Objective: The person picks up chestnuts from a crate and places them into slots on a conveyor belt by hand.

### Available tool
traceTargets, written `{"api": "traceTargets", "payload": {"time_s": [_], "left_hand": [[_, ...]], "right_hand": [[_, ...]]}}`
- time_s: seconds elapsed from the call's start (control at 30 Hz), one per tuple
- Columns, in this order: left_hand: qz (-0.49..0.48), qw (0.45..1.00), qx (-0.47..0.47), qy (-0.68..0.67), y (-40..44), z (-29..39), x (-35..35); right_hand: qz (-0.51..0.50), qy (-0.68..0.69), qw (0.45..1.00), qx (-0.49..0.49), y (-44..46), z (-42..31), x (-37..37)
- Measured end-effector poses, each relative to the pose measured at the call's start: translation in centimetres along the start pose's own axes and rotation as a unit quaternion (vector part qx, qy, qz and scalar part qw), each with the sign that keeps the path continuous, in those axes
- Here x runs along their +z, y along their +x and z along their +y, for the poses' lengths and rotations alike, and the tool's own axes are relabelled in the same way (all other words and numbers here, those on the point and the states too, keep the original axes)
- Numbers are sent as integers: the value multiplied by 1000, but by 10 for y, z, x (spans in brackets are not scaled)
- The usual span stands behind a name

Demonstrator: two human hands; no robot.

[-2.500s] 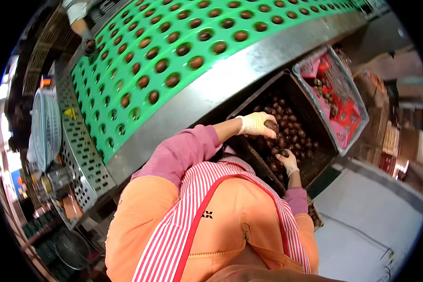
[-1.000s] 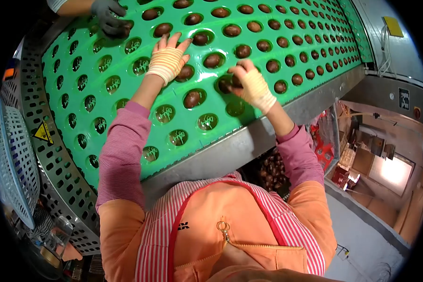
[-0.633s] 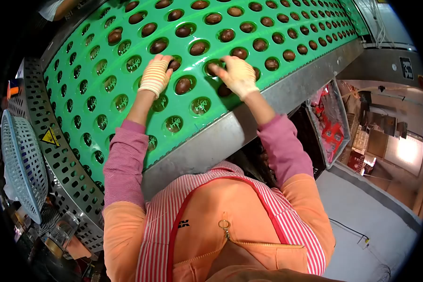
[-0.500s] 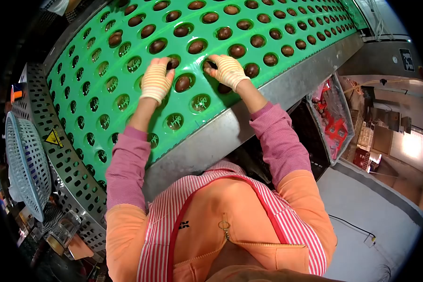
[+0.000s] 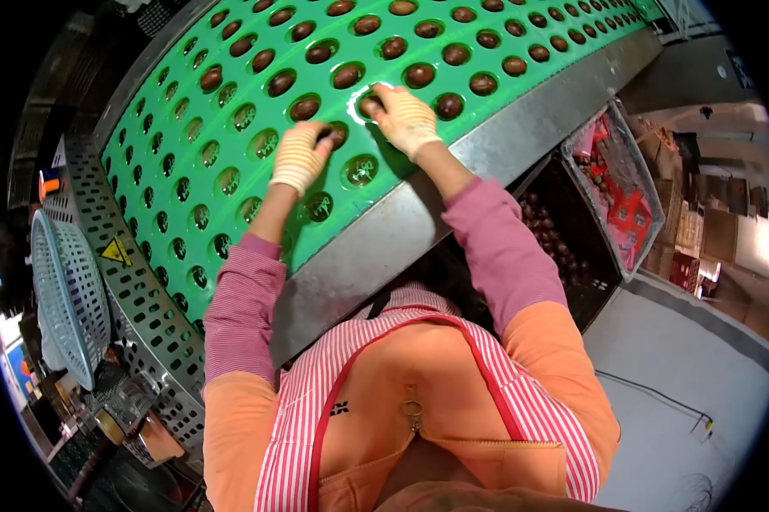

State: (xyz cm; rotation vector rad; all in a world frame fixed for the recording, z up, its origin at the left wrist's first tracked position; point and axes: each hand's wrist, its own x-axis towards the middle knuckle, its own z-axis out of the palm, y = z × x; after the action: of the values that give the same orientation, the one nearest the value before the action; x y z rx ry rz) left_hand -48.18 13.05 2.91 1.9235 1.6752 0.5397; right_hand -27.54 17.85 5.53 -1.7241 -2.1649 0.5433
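Observation:
A green sheet with rows of oval cups slopes in front of me, and many cups hold a glossy brown egg-shaped piece. My left hand, in a striped fingerless glove, has its fingers closed on one brown piece at a cup. To its right, my right hand, gloved the same way, curls thumb and fingers around another piece, partly hidden by them, in its cup. Below the hands, one bare cup shows raised marks at its bottom.
A metal rail edges the sheet nearest me. At right, a dark crate holds more brown pieces beside a lined bin with red packets. At left are a perforated metal guard and a pale blue plastic basket.
The sheet's rows have shifted down and left in view. My left hand has moved right and down to a different cup; my right hand remains at the sheet, slightly left. More of the crate shows.

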Motion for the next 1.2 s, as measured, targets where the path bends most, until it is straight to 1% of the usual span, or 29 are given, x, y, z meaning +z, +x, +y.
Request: {"api": "traceTargets", "payload": {"time_s": [0.03, 0.07, 0.13, 0.17, 0.2, 0.23, 0.27, 0.3, 0.33, 0.4, 0.47, 0.53, 0.57, 0.6, 0.63, 0.67, 0.7, 0.73, 0.77, 0.8, 0.83, 0.87, 0.9, 0.93, 1.0, 1.03, 1.13, 1.17, 1.2], "left_hand": [[140, 986, 90, 15, 6, -12, 5], [152, 983, 91, 58, 16, -25, 7], [211, 971, 75, 79, 32, -25, 14], [216, 968, 86, 93, 38, -22, 20], [217, 965, 102, 102, 46, -15, 31], [174, 971, 105, 123, 47, -5, 40], [145, 961, 126, 201, 47, -5, 52], [103, 944, 130, 285, 46, -7, 61], [82, 936, 141, 311, 48, -3, 62], [99, 934, 158, 305, 59, -3, 66], [134, 955, 125, 235, 59, 7, 67], [181, 953, 179, 164, 50, 50, 73], [159, 964, 197, 84, 43, 93, 76], [150, 959, 238, -36, 34, 130, 90], [112, 956, 245, -117, 24, 166, 106], [43, 955, 259, -134, 10, 208, 115], [-59, 953, 240, -173, -2, 230, 137], [-155, 928, 320, -113, -7, 264, 148], [-215, 907, 353, -76, -12, 285, 172], [-271, 904, 330, 0, -19, 300, 197], [-322, 901, 290, 31, -21, 301, 229], [-366, 901, 211, 94, -23, 309, 252], [-374, 902, 171, 132, -24, 319, 268], [-380, 900, 131, 169, -23, 326, 282], [-383, 905, 72, 171, -15, 320, 322], [-383, 906, 43, 172, -13, 322, 332], [-385, 885, 63, 254, -27, 333, 348], [-321, 901, 120, 266, -37, 321, 356], [-334, 889, 154, 273, -36, 315, 358]], "right_hand": [[68, 46, 997, -14, -14, 15, -7], [134, 126, 983, -1, -28, 35, -9], [207, 140, 968, 8, -68, 69, -41], [249, 131, 958, 49, -91, 100, -47], [300, 100, 948, 47, -116, 134, -59], [307, 114, 936, 132, -146, 166, -71], [337, 170, 906, 192, -179, 187, -89], [353, 159, 885, 260, -214, 212, -108], [369, 151, 859, 322, -253, 239, -127], [391, 43, 827, 401, -327, 287, -154], [356, -6, 807, 471, -390, 309, -159], [262, 21, 791, 552, -427, 312, -156], [222, 29, 795, 564, -437, 314, -149], [204, 64, 812, 544, -447, 324, -135], [148, 74, 823, 543, -442, 324, -134], [95, 84, 834, 538, -432, 318, -131], [73, 92, 843, 525, -425, 317, -119], [49, 99, 853, 510, -416, 319, -108], [24, 103, 865, 491, -410, 328, -93], [-2, 108, 876, 471, -403, 336, -78], [-30, 152, 857, 491, -390, 329, -78], [-59, 197, 836, 509, -376, 322, -79], [-87, 223, 822, 516, -368, 322, -70], [-103, 189, 807, 550, -357, 314, -72], [-145, 176, 773, 592, -338, 304, -82], [-143, 157, 770, 602, -335, 305, -75], [-108, 124, 824, 542, -340, 303, -64], [-112, 113, 844, 513, -338, 301, -60], [-130, 79, 861, 486, -336, 300, -57]]}}
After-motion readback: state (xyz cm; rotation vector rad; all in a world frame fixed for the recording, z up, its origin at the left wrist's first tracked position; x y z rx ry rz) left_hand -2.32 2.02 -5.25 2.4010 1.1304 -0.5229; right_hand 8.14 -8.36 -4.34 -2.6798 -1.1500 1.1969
